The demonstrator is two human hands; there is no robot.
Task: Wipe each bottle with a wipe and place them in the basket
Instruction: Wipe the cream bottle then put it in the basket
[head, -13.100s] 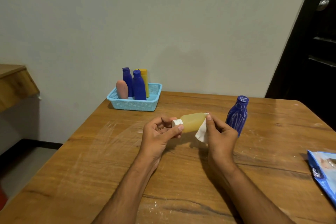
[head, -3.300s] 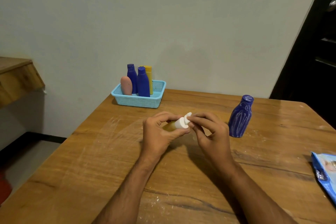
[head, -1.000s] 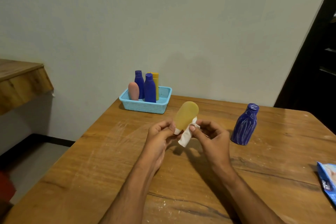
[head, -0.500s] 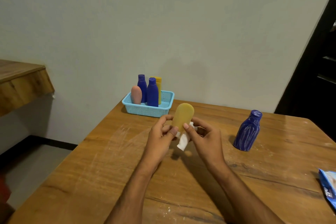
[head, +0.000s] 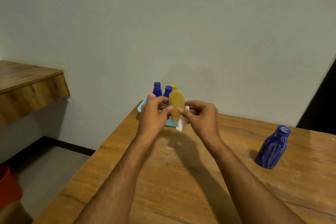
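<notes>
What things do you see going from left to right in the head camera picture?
Red bucket → wooden shelf → left hand → yellow bottle → right hand → blue bottle. The basket and its bottles sit behind the hands, so I left them out.

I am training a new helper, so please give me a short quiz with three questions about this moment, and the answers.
1. True or false: the amber bottle is held cap downward.
2. Which hand holds the white wipe? A) left hand B) right hand
3. Fill in: the large blue bottle stands on the ____, untouched.

Key: 1 true; 2 B; 3 table.
</notes>
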